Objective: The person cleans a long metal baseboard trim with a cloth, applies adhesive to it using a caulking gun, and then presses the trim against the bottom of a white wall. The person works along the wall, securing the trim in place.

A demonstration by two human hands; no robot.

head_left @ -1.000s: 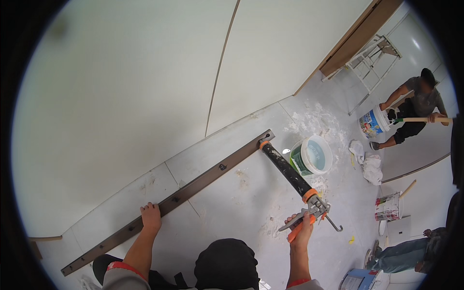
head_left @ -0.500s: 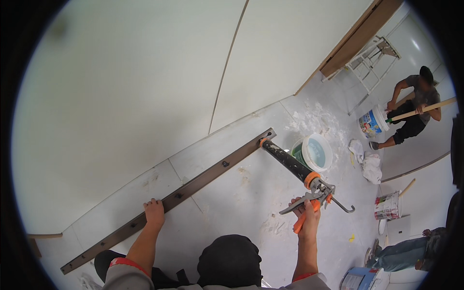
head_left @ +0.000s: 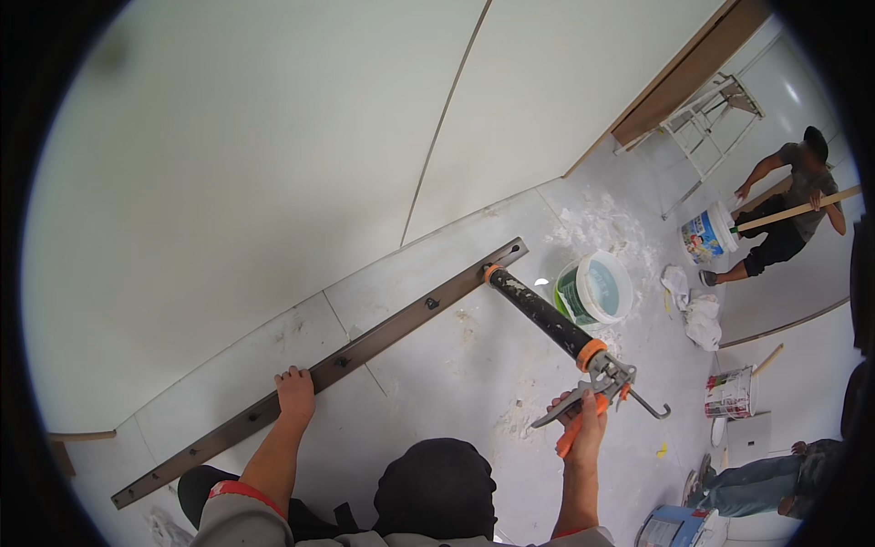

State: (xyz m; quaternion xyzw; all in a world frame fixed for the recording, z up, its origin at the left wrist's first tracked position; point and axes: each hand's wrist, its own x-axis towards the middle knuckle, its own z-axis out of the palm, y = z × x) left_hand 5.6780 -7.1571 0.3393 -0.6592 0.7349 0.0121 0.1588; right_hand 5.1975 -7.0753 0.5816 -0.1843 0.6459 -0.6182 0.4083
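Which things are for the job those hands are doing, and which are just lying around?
Job in hand:
caulking gun, in the right hand
brown strip, under the left hand

Seemingly just lying about:
open green bucket
crumpled white bundle
blue bucket

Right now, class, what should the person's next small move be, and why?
The right hand should probably ease the caulking gun back from the brown strip: its front end is at the strip, dark dabs already sit on both sides, and the left hand touches the strip.
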